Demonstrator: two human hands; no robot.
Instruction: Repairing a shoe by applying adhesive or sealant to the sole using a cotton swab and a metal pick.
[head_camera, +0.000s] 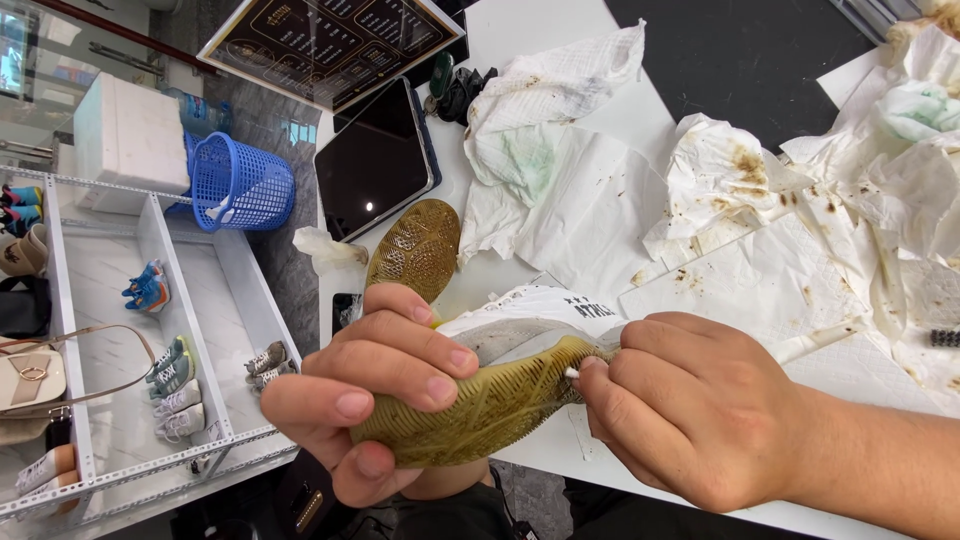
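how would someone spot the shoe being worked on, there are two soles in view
Start at the white table strewn with stained paper towels. At its near edge, the left hand grips a white shoe turned sole up, while the right hand presses something small and white against its edge. Unlike the other yellowed sole lying flat beside the tablet, this one is held.

We hold a shoe (500, 385) over the table (520, 35) edge | second sole (415, 250) behind it | tablet (375, 160) behind that | basket (240, 185) left | tissues (760, 200) right

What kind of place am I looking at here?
Likely a shoe-cleaning or repair shop: a sneaker held sole-up in both hands, stained tissues across the white table, and pairs of sneakers on white shelves.
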